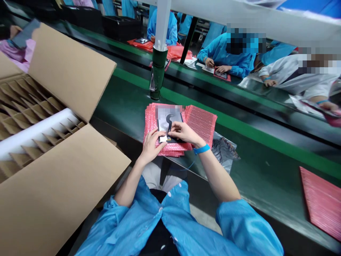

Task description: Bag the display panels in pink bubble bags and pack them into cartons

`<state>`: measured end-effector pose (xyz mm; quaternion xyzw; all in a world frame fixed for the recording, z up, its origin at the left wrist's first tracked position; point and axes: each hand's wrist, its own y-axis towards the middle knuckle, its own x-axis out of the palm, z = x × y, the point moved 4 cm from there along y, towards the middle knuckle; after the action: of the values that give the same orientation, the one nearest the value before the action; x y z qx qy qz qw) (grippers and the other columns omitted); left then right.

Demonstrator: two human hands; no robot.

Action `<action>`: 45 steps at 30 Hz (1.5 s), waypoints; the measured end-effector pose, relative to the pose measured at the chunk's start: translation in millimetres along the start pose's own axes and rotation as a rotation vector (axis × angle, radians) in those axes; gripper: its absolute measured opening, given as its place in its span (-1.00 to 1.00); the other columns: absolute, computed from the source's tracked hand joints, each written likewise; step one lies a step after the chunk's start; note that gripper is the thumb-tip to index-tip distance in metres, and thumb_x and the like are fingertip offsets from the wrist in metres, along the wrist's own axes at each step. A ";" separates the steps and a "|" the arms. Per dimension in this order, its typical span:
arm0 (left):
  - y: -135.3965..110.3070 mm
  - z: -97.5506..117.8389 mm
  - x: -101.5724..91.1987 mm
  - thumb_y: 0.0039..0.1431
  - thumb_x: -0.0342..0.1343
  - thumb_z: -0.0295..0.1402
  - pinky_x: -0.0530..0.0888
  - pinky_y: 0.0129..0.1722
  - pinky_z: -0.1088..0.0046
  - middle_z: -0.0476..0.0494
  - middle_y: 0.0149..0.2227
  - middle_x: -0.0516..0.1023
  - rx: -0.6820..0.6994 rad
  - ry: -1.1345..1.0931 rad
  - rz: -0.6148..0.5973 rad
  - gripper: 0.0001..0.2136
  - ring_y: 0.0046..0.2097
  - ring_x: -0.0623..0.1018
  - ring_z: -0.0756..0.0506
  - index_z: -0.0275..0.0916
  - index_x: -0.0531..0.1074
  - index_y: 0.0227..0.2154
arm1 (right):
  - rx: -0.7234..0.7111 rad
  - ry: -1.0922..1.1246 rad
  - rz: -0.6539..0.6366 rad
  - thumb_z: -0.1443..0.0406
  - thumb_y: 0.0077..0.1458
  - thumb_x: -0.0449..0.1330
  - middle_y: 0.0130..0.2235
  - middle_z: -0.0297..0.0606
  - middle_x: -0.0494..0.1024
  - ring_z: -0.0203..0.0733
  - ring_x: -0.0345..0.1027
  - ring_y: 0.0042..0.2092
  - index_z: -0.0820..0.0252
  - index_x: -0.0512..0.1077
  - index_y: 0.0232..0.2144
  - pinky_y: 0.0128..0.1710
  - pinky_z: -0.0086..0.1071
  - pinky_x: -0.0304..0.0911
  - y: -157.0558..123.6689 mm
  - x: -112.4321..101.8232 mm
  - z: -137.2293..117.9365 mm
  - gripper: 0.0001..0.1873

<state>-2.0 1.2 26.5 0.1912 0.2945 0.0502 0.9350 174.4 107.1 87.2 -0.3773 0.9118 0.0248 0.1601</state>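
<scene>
A dark flat panel [170, 122] lies on top of a stack of pink bubble-wrap bags [151, 119] at the near edge of the green bench. My left hand [150, 144] rests on the panel's lower left corner, fingers curled beside a small white label [163, 138]. My right hand [183, 132] pinches at the panel's lower middle, right next to that label; a blue wrist strap [201, 149] is on that wrist. A second pile of pink bags [201, 121] lies fanned to the right.
A large open cardboard box [66, 71] with cardboard dividers stands at my left. A green post [157, 71] rises behind the stack. Grey foil bags [225, 149] lie to the right, more pink bags [322, 202] at far right. People in blue coats work across the conveyor [239, 106].
</scene>
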 end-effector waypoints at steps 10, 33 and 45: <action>0.4 -0.7 0.3 0.44 0.23 -0.27 0.29 0.51 -0.04 -0.12 0.31 0.60 0.001 -0.003 -0.011 -0.74 0.52 0.32 -0.28 -0.04 0.50 0.13 | 0.001 -0.003 -0.038 -0.12 0.11 0.50 -0.35 -0.31 0.60 -0.26 0.38 -0.38 0.13 0.43 -0.28 -0.47 -0.43 0.26 0.3 -1.1 -1.5 -0.48; -0.9 3.7 1.2 0.50 0.20 -0.18 0.28 0.51 0.01 -0.21 0.52 0.36 0.087 0.064 0.025 -0.54 0.53 0.33 -0.27 -0.04 0.36 0.38 | -0.088 -0.224 0.133 0.09 0.09 0.50 -0.28 -0.39 0.51 -0.19 0.38 -0.36 0.08 0.40 0.04 -0.31 -0.26 0.34 -3.6 3.6 5.3 -0.43; 4.4 5.3 -1.1 0.54 0.14 -0.25 0.30 0.49 0.05 -0.18 0.31 0.56 0.069 0.085 -0.105 -0.67 0.50 0.36 -0.25 -0.01 0.55 0.26 | -0.435 -0.767 0.399 0.22 0.54 0.15 0.17 -0.05 0.64 0.12 0.49 0.21 0.01 0.58 0.19 0.25 0.11 0.44 -74.5 38.3 19.1 -0.69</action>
<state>0.2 3.2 32.7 0.2051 0.3451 -0.0009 0.9159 206.0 31.0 62.8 -0.1834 0.8152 0.3826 0.3942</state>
